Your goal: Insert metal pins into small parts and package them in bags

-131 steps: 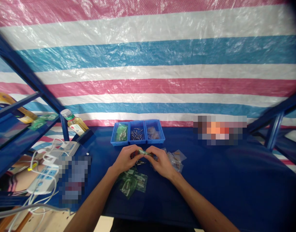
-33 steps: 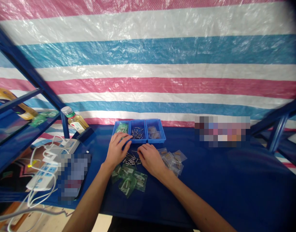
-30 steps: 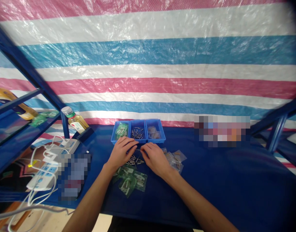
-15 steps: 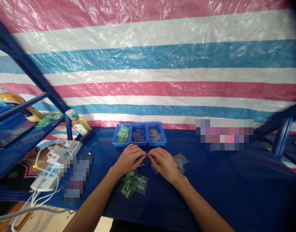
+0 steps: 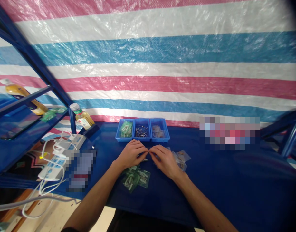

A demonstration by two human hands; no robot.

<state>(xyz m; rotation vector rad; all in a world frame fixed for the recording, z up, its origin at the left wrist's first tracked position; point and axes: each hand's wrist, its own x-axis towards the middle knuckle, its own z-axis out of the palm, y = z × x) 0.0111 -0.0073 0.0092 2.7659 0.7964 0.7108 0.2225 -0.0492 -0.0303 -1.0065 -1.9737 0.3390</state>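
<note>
My left hand (image 5: pixel 131 154) and my right hand (image 5: pixel 163 158) meet fingertip to fingertip above the table, both pinched. Whatever lies between the fingertips is too small to make out. Dark metal pins (image 5: pixel 145 159) show on the table, partly covered by my left hand. Nearer to me is a pile of green packets (image 5: pixel 132 180) with metal pieces inside. Beside my right hand lie clear plastic bags (image 5: pixel 182 158) with small brownish pieces in them. Just beyond my hands, three joined blue bins (image 5: pixel 142 140) hold green packets (image 5: pixel 126 129), loose metal pins (image 5: pixel 141 132) and clear bags (image 5: pixel 157 132).
At the left are a white power strip (image 5: pixel 51 166) with tangled cables, a blurred-out flat object (image 5: pixel 82 170) and a bottle (image 5: pixel 82 118) in a dark holder. Another blurred-out object (image 5: pixel 230 132) is at the back right. Blue frame posts (image 5: pixel 289 137) flank the table.
My hands were apart, the left by the bins and the right over the loose pins; they have since come together at the fingertips. Earlier still, they held a small green packet. The view has shifted slightly.
</note>
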